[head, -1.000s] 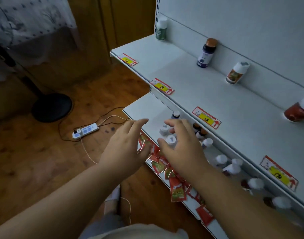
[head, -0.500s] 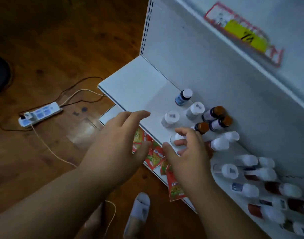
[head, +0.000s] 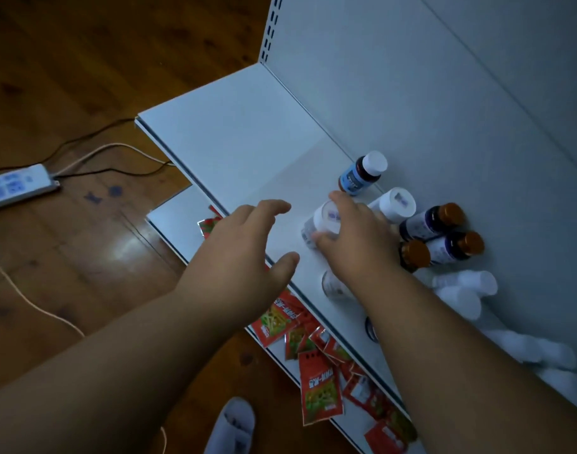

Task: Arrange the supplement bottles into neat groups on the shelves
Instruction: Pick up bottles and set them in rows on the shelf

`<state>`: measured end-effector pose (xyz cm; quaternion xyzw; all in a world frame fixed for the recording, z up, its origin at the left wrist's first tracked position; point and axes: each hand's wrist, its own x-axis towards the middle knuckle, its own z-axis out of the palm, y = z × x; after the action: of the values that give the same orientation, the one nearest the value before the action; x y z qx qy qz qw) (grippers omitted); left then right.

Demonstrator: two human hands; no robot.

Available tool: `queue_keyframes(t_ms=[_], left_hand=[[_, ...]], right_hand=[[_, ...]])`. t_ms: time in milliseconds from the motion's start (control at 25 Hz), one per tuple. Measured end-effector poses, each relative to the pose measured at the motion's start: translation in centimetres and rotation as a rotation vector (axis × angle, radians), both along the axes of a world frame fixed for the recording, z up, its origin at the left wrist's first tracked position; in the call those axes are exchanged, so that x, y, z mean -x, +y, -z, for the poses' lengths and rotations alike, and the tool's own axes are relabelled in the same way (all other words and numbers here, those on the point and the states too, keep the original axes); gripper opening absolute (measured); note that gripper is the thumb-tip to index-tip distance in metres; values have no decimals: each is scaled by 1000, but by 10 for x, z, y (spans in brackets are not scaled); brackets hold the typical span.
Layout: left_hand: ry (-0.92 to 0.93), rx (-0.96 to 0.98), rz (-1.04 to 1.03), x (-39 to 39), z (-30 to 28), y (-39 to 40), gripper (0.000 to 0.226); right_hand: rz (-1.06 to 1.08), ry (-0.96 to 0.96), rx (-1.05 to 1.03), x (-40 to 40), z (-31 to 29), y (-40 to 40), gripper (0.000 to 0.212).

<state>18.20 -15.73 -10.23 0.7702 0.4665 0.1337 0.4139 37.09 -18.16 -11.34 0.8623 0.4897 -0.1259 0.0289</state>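
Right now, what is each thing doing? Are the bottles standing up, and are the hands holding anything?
Right hand: grips the white bottle's cap.
White bottle: upright, held.
Left hand: open, holding nothing.
Blue-label bottle: upright, capped, untouched.
Orange-capped bottles: three, capped, clustered together.
Red packets: scattered on the lower shelf.
Power strip: on the floor, cords attached.

place: home room with shop-style rack | cues: wooden floor [head: 67,77]; white metal shelf [head: 241,139]; power strip [head: 15,186]
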Motion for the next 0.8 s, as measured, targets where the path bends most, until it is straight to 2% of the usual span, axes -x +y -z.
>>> queue_keyframes(t_ms=[80, 160, 240, 360, 400, 480, 560, 680, 800], left_hand=[[-8, 25, -24, -2, 5, 0, 61], [-33, 58, -68, 2, -2, -3, 56], [-111, 112, -133, 18, -20, -9, 48], [-221, 180, -271, 65, -83, -21, 48], [-223, 192, -285, 84, -112, -27, 49], [-192, 189, -241, 122, -171, -38, 54], [-179, 182, -183, 151, -224, -51, 60], [-213, 193, -104, 181, -299, -65, 54], [-204, 151, 92, 183, -354, -68, 56]], right_hand=[[-26, 9, -52, 1, 4, -2, 61], [-29, 145, -136, 9, -9, -8, 64], [27, 461, -215, 31, -35, -22, 60], [235, 983, -285, 81, -102, -52, 35], [287, 1104, -273, 98, -131, -62, 31], [303, 1232, -248, 125, -184, -81, 33], [359, 1384, -297, 144, -231, -95, 24], [502, 1631, -437, 165, -310, -109, 17], [548, 1733, -654, 186, -384, -126, 14]])
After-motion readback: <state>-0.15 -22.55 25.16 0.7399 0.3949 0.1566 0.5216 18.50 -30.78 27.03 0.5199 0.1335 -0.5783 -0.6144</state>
